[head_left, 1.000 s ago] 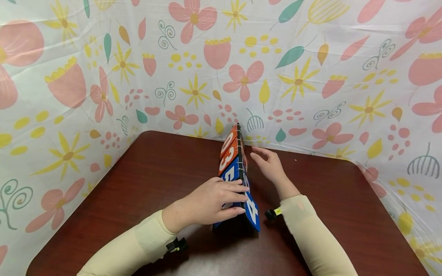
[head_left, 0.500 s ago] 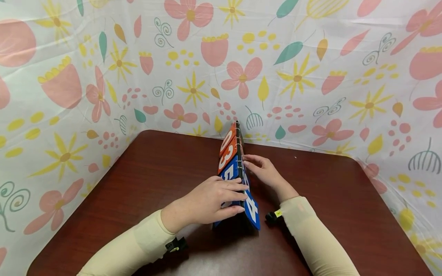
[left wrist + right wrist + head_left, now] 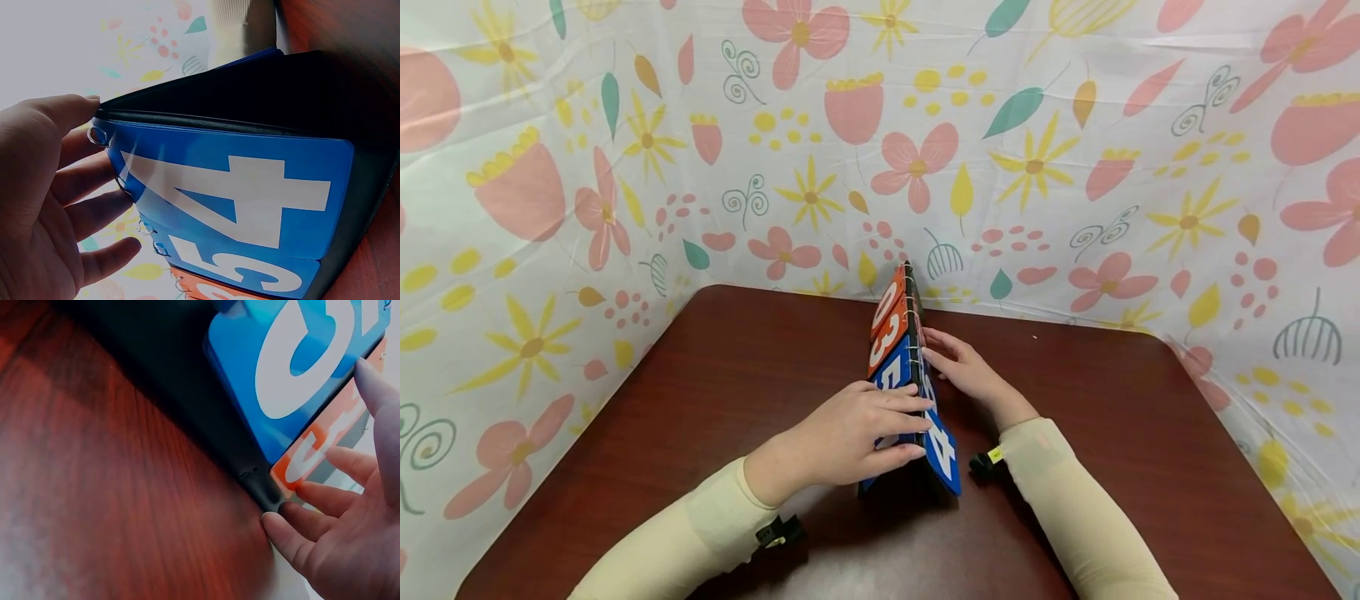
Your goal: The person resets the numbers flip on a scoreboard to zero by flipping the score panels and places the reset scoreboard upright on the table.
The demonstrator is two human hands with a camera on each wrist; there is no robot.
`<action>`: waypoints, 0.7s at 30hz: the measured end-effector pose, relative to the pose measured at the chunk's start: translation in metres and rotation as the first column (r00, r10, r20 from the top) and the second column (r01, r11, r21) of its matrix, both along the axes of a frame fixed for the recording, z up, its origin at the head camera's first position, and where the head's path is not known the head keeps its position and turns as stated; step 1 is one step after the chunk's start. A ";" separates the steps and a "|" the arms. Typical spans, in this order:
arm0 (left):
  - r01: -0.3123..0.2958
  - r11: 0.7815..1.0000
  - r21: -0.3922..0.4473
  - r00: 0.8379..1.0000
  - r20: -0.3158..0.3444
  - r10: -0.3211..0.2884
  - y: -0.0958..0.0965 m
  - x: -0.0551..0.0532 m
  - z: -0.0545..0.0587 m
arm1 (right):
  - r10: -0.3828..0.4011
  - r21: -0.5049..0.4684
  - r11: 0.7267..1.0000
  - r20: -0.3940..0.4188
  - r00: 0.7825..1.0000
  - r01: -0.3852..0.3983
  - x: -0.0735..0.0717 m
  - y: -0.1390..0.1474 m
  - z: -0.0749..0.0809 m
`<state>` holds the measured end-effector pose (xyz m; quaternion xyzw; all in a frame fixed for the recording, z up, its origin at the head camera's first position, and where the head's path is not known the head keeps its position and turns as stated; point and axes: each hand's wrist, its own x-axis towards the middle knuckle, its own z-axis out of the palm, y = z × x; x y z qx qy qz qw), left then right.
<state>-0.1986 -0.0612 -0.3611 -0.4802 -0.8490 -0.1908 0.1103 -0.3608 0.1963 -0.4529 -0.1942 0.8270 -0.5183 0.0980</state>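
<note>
A tent-shaped flip scoreboard [image 3: 889, 327], black with ring-bound blue and orange number cards, stands lengthwise on the table. White numerals are printed on its cards. My left hand [image 3: 848, 427] rests over the near end of the ringed top ridge, fingers laid across it. In the left wrist view its thumb touches the ridge's end, beside a blue card with a 4 [image 3: 262, 200]. At the right face is my right hand [image 3: 972, 373], its fingers loosely extended. The right wrist view has its fingertips at an orange card [image 3: 303, 464] and the black lower corner of the scoreboard.
The dark red-brown wooden table [image 3: 760, 350] extends on both sides of the scoreboard. A white curtain [image 3: 1045, 150] with printed flowers hangs behind the table and to its left. Small black devices are strapped near both cuffs.
My right hand has come in from the right, nearer to me, and now meets the scoreboard's right face. The left hand stays on the ridge. The head view has shifted slightly.
</note>
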 end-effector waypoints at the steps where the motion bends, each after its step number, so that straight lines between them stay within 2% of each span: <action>1: 0.000 1.000 0.003 1.000 0.003 0.000 0.000 0.000 0.000 | -0.005 0.005 1.000 0.011 1.000 0.005 -0.002 -0.001 -0.001; 4: 0.003 1.000 0.009 1.000 0.009 -0.003 0.000 0.000 0.000 | -0.023 0.009 1.000 0.039 0.999 0.023 -0.005 -0.001 -0.002; 14: 0.007 1.000 0.009 1.000 -0.001 -0.007 -0.001 0.000 0.000 | -0.087 -0.020 0.996 0.041 0.995 0.087 -0.009 0.000 -0.006; 21: 0.002 1.000 0.005 1.000 -0.003 -0.002 -0.001 0.000 -0.001 | -0.167 -0.022 0.985 0.045 0.985 0.168 -0.012 0.004 -0.008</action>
